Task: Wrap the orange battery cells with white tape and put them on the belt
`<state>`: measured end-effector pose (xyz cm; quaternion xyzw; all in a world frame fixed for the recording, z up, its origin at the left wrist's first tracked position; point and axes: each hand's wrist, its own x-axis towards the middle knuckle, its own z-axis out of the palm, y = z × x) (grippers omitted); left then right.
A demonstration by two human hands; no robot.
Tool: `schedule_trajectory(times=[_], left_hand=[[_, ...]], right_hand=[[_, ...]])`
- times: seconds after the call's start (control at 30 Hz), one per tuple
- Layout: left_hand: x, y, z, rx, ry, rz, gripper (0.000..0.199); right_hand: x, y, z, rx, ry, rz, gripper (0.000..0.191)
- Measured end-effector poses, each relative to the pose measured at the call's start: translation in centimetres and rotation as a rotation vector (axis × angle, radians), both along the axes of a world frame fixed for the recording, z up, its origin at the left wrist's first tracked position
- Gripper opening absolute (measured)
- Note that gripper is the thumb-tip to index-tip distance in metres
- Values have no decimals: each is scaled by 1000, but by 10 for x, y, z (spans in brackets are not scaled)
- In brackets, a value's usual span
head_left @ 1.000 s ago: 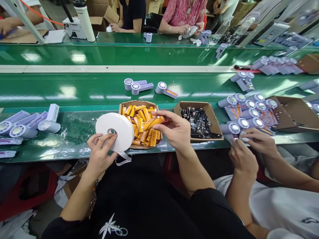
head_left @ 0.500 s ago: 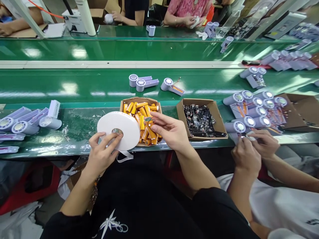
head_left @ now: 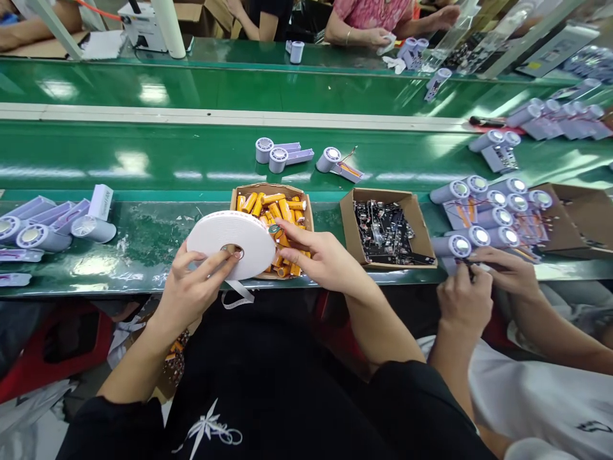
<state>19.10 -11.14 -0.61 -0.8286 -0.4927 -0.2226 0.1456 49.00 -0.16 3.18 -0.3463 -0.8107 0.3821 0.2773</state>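
Note:
My left hand [head_left: 195, 281] grips a large white roll of tape [head_left: 211, 246], its fingers at the hole in the middle. A loose end of the tape [head_left: 237, 297] curls below the roll. My right hand [head_left: 320, 259] pinches an orange cylindrical battery [head_left: 278, 236] with a greenish end, right by the roll's right edge; the roll and fingers partly cover it. Behind both hands stands a cardboard box [head_left: 310, 211] full of orange batteries [head_left: 275, 201], partly hidden by the roll and my right hand.
A cardboard box [head_left: 352, 236] of black circuit boards stands to the right. Purple fan housings [head_left: 493, 217] are grouped beyond it, others [head_left: 43, 233] lie at left, and several [head_left: 278, 158] sit on the green belt [head_left: 191, 153]. A co-worker's hands [head_left: 464, 297] work at right.
The roll has tilted flatter and shifted slightly right. My right hand has moved a little left with the battery, up to the roll's edge.

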Motion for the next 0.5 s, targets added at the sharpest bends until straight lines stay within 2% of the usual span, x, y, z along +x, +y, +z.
schedule_trajectory(times=[0.1, 0.2, 0.27, 0.4, 0.5], left_hand=[[-4, 4, 9, -56, -26, 10, 72], [1, 8, 15, -126, -109, -16, 69], [7, 9, 17, -113, -102, -33, 72], [20, 7, 19, 36, 54, 2, 72], [27, 8, 18, 124, 63, 35, 70]], right_hand=[[8, 6, 9, -29, -67, 54, 66], [11, 11, 18, -43, -134, 49, 62], [12, 15, 20, -82, -123, 19, 56], [15, 22, 10, -247, 142, -1, 50], [5, 16, -7, -394, 438, -66, 59]])
